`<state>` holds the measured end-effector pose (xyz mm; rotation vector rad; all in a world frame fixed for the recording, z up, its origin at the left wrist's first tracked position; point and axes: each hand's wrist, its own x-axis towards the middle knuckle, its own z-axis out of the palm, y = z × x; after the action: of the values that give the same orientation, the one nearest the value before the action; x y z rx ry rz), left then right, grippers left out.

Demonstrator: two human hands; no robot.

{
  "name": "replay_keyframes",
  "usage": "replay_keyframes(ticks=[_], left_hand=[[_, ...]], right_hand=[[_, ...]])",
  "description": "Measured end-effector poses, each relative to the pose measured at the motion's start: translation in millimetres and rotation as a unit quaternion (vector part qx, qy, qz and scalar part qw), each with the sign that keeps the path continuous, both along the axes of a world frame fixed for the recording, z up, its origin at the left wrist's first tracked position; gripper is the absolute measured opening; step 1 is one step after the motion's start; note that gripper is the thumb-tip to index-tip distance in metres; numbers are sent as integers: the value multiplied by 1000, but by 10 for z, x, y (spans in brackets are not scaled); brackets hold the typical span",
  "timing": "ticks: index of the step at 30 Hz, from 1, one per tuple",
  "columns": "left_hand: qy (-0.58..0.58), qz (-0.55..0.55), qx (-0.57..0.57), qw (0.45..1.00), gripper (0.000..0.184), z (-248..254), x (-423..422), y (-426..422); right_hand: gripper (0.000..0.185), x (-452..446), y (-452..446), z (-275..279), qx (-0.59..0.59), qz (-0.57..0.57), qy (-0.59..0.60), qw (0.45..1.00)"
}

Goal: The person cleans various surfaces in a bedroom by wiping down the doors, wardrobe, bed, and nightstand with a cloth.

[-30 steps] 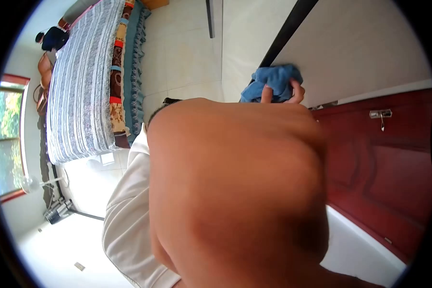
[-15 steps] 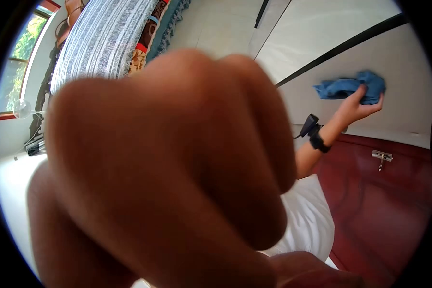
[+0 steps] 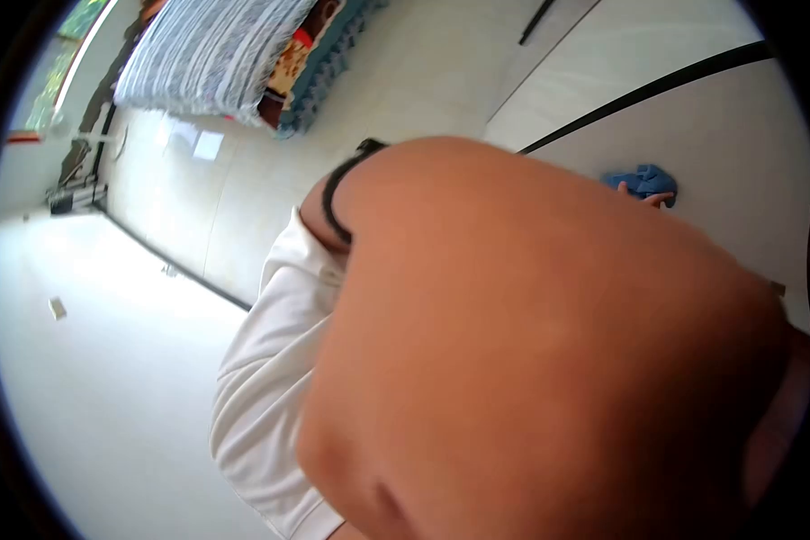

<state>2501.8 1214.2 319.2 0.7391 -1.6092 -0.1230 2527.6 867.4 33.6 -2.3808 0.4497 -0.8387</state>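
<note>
At far right, our right hand (image 3: pixel 660 199) holds the cloth (image 3: pixel 650 177), apparently against the panel (image 3: pixel 729 117); even finger pressure should steady it. Near centre, what seems our left hand (image 3: pixel 531 333) is blurred; we cannot tell its grip.

No readable text, no legible labels or numbers, though blur perhaps hides some

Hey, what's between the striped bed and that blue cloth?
In the head view, from the striped bed to the blue cloth: pale tiled floor, then pale panels crossed by a black strip.
</note>
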Motion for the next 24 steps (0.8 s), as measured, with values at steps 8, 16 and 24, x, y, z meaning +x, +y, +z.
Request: replay_keyframes(ticks=[8,16,24], left_hand=[[-8,6,24,1000,5,-96,-337,-1298],[-6,-34,76,997,2,-314,-139,-2034],[-1,189,109,976,20,-629,-273,-702]], right_hand=[[76,29,-531,933,-235,27,-137,962],[32,667,-636,35,-347,134,-290,882],[9,-643,-848,191,47,342,-61,936]])
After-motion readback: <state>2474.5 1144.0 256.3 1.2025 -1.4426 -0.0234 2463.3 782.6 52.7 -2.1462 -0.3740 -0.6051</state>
